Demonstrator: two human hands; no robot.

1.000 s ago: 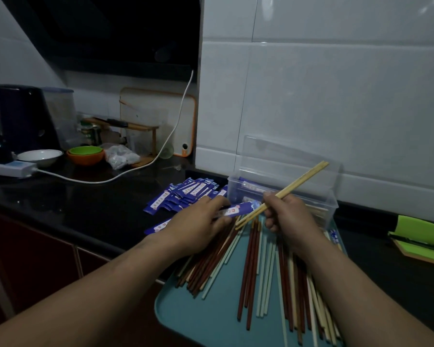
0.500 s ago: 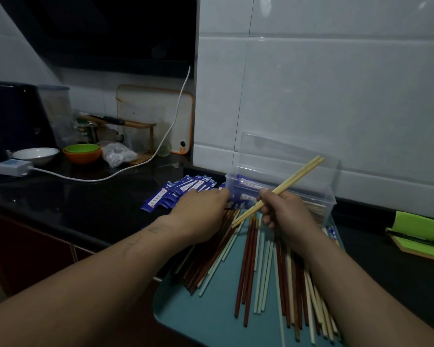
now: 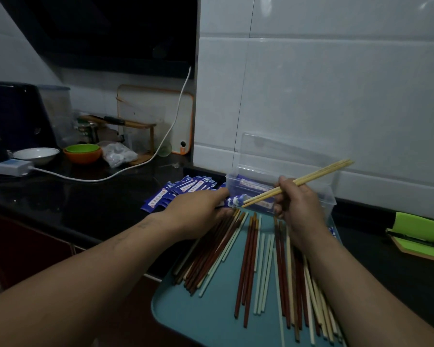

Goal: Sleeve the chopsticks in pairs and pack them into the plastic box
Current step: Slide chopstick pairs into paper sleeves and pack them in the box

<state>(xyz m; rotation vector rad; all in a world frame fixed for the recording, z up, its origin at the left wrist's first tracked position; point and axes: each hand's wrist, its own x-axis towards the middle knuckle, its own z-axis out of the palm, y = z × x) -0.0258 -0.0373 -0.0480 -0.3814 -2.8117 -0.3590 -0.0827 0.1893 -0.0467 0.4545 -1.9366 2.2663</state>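
- Lying loose on the teal tray (image 3: 186, 319), red-brown and pale chopsticks (image 3: 248, 259) are spread in rough rows, with their ends pointed away from the person.
- Above the far end of the tray, a blue printed sleeve (image 3: 232, 202) is pinched in the left hand (image 3: 198, 211), with the fingers curled round it.
- A pair of pale bamboo chopsticks (image 3: 318, 174) is gripped in the right hand (image 3: 298, 209). The pair is tilted up to the right, and its lower tips are held at the sleeve's open end. Whether they are inside cannot be told.
- Just behind both hands, the clear plastic box (image 3: 330, 196) is set on the black counter (image 3: 85, 204). Its lid is raised against the wall, and sleeved pairs (image 3: 253, 185) are seen inside.
- A pile of blue sleeves (image 3: 183, 191) is fanned out on the counter just left of the box.
- Well to the right, a green folder-like thing (image 3: 421, 234) is laid flat.
- Farther left, a white cable (image 3: 125, 171) is run to a power strip (image 3: 8, 166), near a white bowl (image 3: 37, 154) and a green bowl (image 3: 82, 149).
- At the back, a cutting board (image 3: 156, 113) is propped against the wall.
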